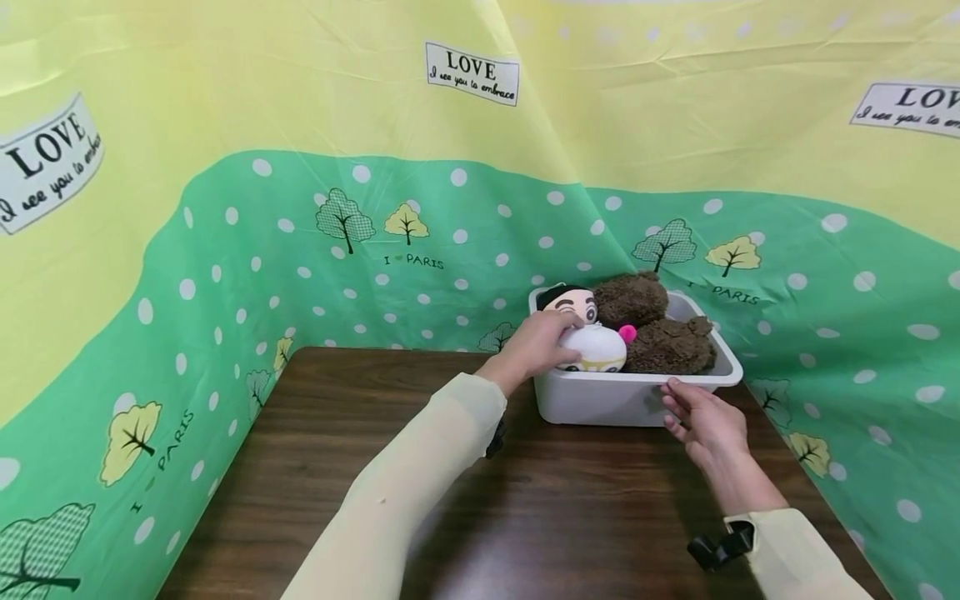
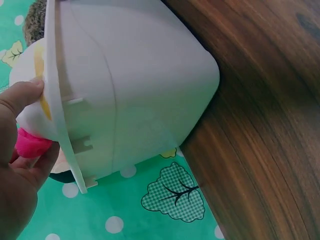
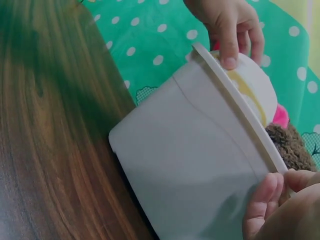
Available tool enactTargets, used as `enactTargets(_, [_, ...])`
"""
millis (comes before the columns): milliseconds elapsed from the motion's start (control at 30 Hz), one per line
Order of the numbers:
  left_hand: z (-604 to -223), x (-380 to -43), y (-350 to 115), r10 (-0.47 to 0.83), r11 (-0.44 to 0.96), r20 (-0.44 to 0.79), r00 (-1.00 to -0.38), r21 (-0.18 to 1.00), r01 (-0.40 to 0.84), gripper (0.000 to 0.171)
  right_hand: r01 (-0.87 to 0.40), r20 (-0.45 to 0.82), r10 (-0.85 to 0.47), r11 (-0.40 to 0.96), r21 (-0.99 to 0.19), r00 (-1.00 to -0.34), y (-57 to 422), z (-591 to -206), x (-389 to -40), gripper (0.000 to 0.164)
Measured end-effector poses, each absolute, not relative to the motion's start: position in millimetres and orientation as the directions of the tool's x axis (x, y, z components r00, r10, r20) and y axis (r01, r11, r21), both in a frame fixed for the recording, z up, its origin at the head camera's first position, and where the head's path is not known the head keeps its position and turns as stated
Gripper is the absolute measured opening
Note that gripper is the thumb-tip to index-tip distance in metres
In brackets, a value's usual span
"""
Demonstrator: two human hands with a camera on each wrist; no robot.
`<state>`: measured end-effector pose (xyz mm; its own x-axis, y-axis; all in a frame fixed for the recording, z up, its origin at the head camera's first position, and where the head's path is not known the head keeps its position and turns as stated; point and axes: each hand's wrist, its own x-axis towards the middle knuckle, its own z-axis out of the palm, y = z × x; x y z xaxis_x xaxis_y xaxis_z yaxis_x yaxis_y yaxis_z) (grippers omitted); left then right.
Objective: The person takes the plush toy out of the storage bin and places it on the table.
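Observation:
A round white plush toy (image 1: pixel 596 347) with a yellow band and pink pompoms is in my left hand (image 1: pixel 536 343), at the near left of a light grey plastic bin (image 1: pixel 600 402). In the left wrist view, the thumb lies on the white plush (image 2: pixel 31 112) and the fingers curl behind its pink part. My right hand (image 1: pixel 705 421) pinches the bin's near rim, thumb on top and fingers below. Inside the bin, two brown fluffy plush toys (image 1: pixel 670 346) lie toward the right and back. A doll head (image 1: pixel 573 302) with black hair shows behind the white toy.
The bin stands at the far right of a dark wooden table (image 1: pixel 390 417). A green and yellow printed cloth (image 1: pixel 420 225) hangs behind and along both sides of the table. Dark straps (image 1: pixel 722 546) sit on both wrists.

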<state>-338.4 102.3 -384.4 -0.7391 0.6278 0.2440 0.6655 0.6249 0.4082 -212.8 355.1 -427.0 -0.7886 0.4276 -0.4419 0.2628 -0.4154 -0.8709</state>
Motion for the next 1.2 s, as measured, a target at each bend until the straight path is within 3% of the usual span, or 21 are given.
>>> enactTargets(333, [-362, -331, 99, 0.585, 0.602, 0.281, -0.761, 0.478, 0.639, 0.044, 0.269, -0.454, 0.45, -0.417, -0.868, -0.769, 354, -427, -215, 0.013])
enactTargets(667, [-307, -322, 74, 0.501, 0.535, 0.333, -0.799, 0.606, 0.588, 0.042, 0.256, -0.449, 0.429, -0.437, -0.862, -0.784, 355, -425, -215, 0.011])
enactTargets(967, [-251, -327, 6, 0.394, 0.489, 0.364, -0.844, 0.695, 0.527, 0.044, 0.248, -0.449, 0.404, -0.459, -0.853, -0.797, 356, -423, -214, 0.014])
enactTargets(1200, [-246, -343, -70, 0.305, 0.572, 0.378, -0.874, 0.661, 0.486, 0.042, 0.266, -0.45, 0.384, -0.444, -0.855, -0.806, 356, -423, -214, 0.015])
